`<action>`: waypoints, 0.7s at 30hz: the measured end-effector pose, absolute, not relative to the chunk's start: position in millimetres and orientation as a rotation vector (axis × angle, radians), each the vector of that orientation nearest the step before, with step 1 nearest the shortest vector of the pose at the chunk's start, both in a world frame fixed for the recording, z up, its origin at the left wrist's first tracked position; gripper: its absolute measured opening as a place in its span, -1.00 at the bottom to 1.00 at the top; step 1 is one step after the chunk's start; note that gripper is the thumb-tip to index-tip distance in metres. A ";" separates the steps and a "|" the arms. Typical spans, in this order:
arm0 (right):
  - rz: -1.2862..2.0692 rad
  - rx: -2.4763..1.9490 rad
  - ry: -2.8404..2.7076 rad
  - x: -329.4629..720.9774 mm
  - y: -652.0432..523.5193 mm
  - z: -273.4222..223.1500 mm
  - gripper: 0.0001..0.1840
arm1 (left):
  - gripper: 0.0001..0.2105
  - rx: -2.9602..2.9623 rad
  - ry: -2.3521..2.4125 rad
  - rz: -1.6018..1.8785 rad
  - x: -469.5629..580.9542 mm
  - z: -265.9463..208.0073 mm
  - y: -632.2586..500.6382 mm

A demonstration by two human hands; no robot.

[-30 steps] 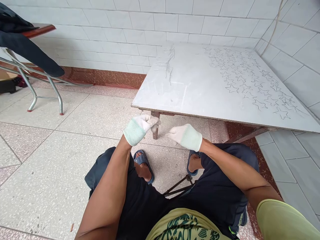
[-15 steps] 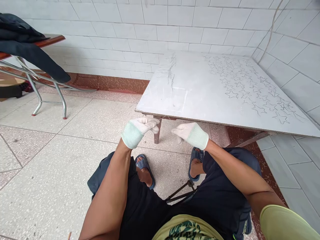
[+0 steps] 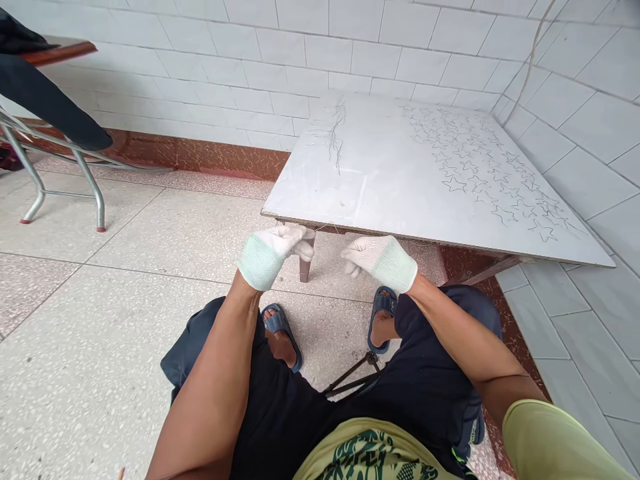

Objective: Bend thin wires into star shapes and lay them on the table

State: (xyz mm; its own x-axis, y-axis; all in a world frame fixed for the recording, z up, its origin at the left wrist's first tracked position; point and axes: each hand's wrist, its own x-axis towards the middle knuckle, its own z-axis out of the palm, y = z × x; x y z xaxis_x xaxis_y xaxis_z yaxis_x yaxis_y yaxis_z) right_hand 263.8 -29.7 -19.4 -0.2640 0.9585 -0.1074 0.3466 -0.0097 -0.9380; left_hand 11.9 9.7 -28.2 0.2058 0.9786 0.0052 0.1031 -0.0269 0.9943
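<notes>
My left hand [image 3: 279, 252], in a white glove with a pale green cuff, is closed in a pinch in front of the table's near edge. My right hand [image 3: 379, 260], gloved the same way, is also pinched, a short gap to the right. A thin bent wire [image 3: 336, 227] shows at my left fingertips and runs toward my right ones; its ends are hidden by the fingers. Beyond the hands, many star-shaped wire pieces [image 3: 470, 167] lie spread over the right part of the white tabletop [image 3: 390, 180]. Loose, thin wires [image 3: 336, 137] lie in a bunch at its back left.
A folding table [image 3: 65, 52] with a dark garment [image 3: 55, 100] draped over it stands at the left. White wall tiles [image 3: 280, 50] run behind and along the right. Between my sandalled feet on the speckled floor [image 3: 125, 320] is a black tripod-like stand [image 3: 353, 375].
The view has shifted, so the tables and floor sit further left in the picture. Both hands keep their pinch, and the wire's bend between them looks slightly different.
</notes>
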 end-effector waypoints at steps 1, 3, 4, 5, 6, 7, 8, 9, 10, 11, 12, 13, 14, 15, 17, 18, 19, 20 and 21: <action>1.285 -1.377 -1.620 262.7 -29.2 -16.6 -0.73 | -0.42 1.363 1.118 1.050 11.6 -27.9 10.6; 1.291 -1.389 -1.564 262.4 -26.4 -8.5 -0.74 | -0.35 1.302 1.114 1.124 9.5 -27.1 12.4; 1.290 -1.379 -1.554 263.6 -24.0 -3.9 -0.75 | -0.32 1.265 1.117 1.161 7.7 -27.2 13.4; 1.284 -1.360 -1.550 265.6 -20.9 0.7 -0.77 | -0.30 1.228 1.122 1.196 5.6 -27.8 14.6; 1.273 -1.332 -1.551 268.2 -17.0 5.1 -0.79 | -0.28 1.196 1.129 1.228 3.4 -29.1 15.8; 1.257 -1.301 -1.551 271.1 -12.1 9.3 -0.81 | -0.28 1.176 1.137 1.251 1.2 -30.8 16.9; 1.245 -1.271 -1.551 273.8 -6.1 13.4 -0.82 | -0.29 1.165 1.149 1.266 -0.6 -32.8 18.0; 1.242 -1.251 -1.549 275.9 1.1 17.7 -0.82 | -0.30 1.161 1.161 1.270 -1.9 -34.6 19.0; 1.244 -1.247 -1.545 277.1 9.5 22.4 -0.82 | -0.32 1.162 1.175 1.258 -2.6 -36.0 19.8; 1.252 -1.258 -1.539 277.1 19.2 27.5 -0.81 | -0.32 1.168 1.190 1.235 -2.6 -36.9 20.5; 1.268 -1.283 -1.532 276.0 30.0 33.1 -0.80 | -0.33 1.179 1.208 1.199 -1.9 -37.1 20.9; 1.269 -1.318 -1.522 273.8 41.9 39.0 -0.78 | -0.33 1.197 1.231 1.154 -0.7 -36.7 21.2; 1.273 -1.351 -1.524 270.9 54.7 44.8 -0.78 | -0.35 1.224 1.259 1.111 1.1 -35.8 21.4; 1.270 -1.384 -1.527 267.5 68.2 50.3 -0.77 | -0.38 1.261 1.295 1.069 3.0 -34.7 21.5; 1.246 -1.398 -1.510 260.7 96.7 59.3 -0.77 | -0.47 1.350 1.404 0.992 6.8 -33.0 21.7; 1.247 -1.421 -1.491 257.6 111.2 62.7 -0.74 | -0.51 1.394 1.464 0.955 8.1 -32.8 21.8; 1.259 -1.432 -1.481 254.9 125.7 65.4 -0.72 | -0.54 1.434 1.518 0.920 9.0 -33.3 22.1; 1.258 -1.444 -1.472 252.5 139.8 67.7 -0.71 | -0.55 1.471 1.562 0.887 9.2 -34.5 22.5; 1.237 -1.443 -1.487 250.3 153.5 69.7 -0.72 | -0.56 1.510 1.593 0.854 8.9 -36.2 23.1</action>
